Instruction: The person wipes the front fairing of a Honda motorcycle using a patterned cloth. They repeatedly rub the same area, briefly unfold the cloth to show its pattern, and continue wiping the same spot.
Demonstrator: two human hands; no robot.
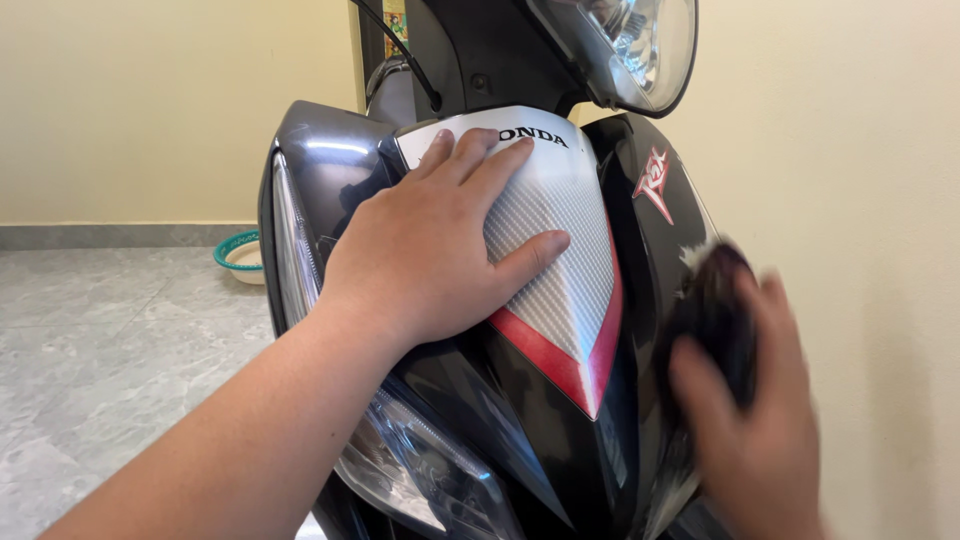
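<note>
Head view: right hand (770,420), blurred, is clenched around a dark cloth (712,305), pressing it on the scooter's black front panel (655,230). Left hand (430,250), released and flat, lies well left of that grip on the silver centre plate (560,260).

Cream walls (150,100), grey marble floor (110,360), green-rimmed basin (240,258).
</note>
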